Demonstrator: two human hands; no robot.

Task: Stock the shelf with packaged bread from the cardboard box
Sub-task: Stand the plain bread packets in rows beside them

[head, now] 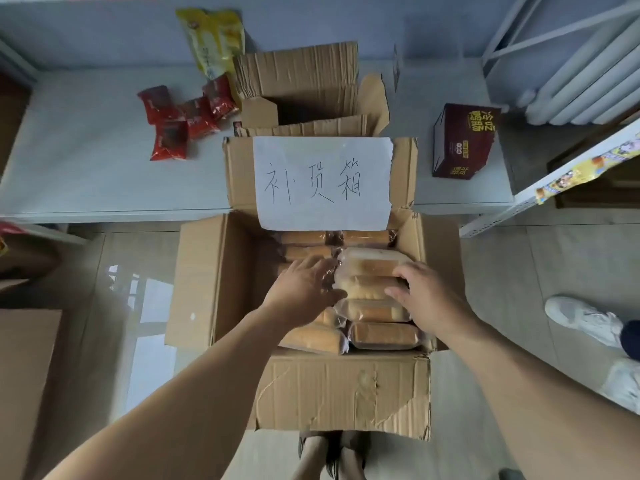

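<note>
Both my hands are down in the open cardboard box (221,278) on the floor, among the packaged bread (372,263). My left hand (304,285) lies flat on the wrapped loaves, fingers spread, gripping nothing. My right hand (427,296) curls over the right end of the loaf stack; I cannot tell whether it has closed. The shelf (104,157) beyond holds red snack packets (180,119).

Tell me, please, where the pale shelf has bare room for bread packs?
The pale shelf is bare left of the red snack packets, and between the small open cardboard box and dark maroon carton. It is crowded around the packets.
</note>
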